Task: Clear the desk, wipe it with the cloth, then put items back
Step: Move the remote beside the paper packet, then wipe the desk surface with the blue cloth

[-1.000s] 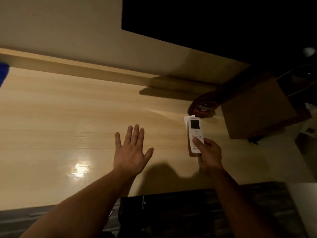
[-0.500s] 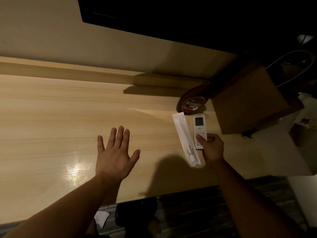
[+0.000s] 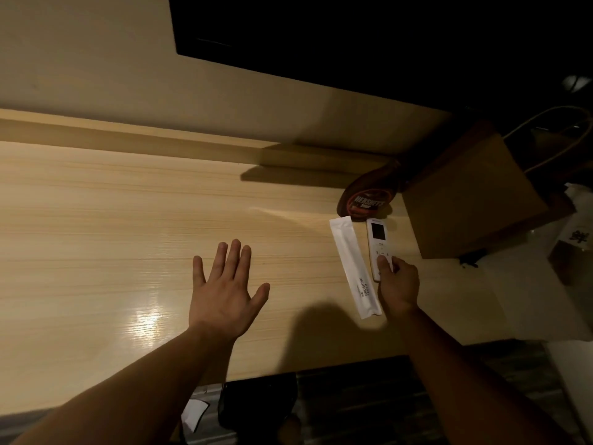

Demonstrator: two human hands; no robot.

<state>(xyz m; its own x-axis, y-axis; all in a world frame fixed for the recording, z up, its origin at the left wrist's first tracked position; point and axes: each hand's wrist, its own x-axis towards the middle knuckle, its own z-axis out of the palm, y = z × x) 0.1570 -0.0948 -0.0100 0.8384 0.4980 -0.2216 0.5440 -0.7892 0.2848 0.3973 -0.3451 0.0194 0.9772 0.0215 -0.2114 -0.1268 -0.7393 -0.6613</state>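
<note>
A light wooden desk (image 3: 128, 236) fills the view. My right hand (image 3: 398, 284) grips the near end of a white remote control (image 3: 377, 240), which lies flat on the desk at the right with its screen pointing away. Just left of it lies a long white toothbrush packet (image 3: 353, 268), flat on the wood. My left hand (image 3: 224, 290) hovers open, palm down with fingers spread, over the middle of the desk and holds nothing. No cloth is in view.
A brown Hershey's syrup bottle (image 3: 369, 197) stands behind the remote. A brown paper bag (image 3: 471, 194) with string handles stands at the desk's right end. A dark screen (image 3: 353, 43) hangs on the wall behind. Below the front edge are a dark object (image 3: 256, 403) and white paper (image 3: 194, 412).
My right hand carried the remote from above the toothbrush packet to its right side and set it flat on the desk. My left hand stayed open and spread.
</note>
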